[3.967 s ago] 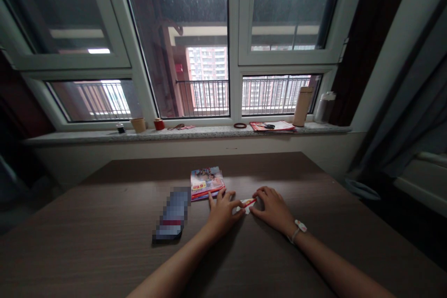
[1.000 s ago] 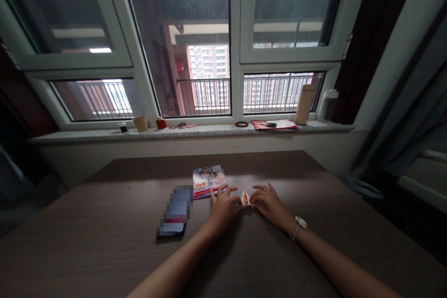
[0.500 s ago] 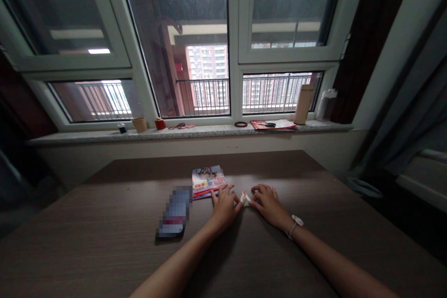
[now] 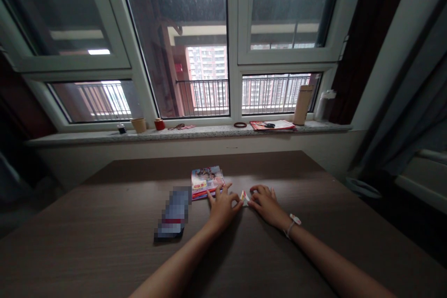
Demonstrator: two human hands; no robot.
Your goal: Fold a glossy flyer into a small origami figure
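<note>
A small folded piece of paper (image 4: 244, 199), white with red and yellow print, stands peaked on the brown table between my two hands. My left hand (image 4: 223, 207) pinches its left corner between thumb and index finger, the other fingers spread toward the stack of printed leaflets (image 4: 206, 181). From the opposite side, the thumb and curled fingers of my right hand (image 4: 266, 205) close on the paper's right edge. A thin bracelet with a pale charm (image 4: 295, 219) circles the right wrist. Part of the paper is hidden behind the fingertips.
Left of my left hand lies a blurred-out phone (image 4: 172, 214) on the table (image 4: 104, 223). Along the windowsill (image 4: 209, 131) stand a paper cup (image 4: 138, 125), a red jar (image 4: 159, 124), scissors (image 4: 269, 125) on red papers, a tan cylinder (image 4: 302, 104) and a clear bottle (image 4: 325, 106).
My left index finger has bent a little more and its wrist has shifted slightly left. The paper's peak looks a bit narrower. My right hand stays nearly the same.
</note>
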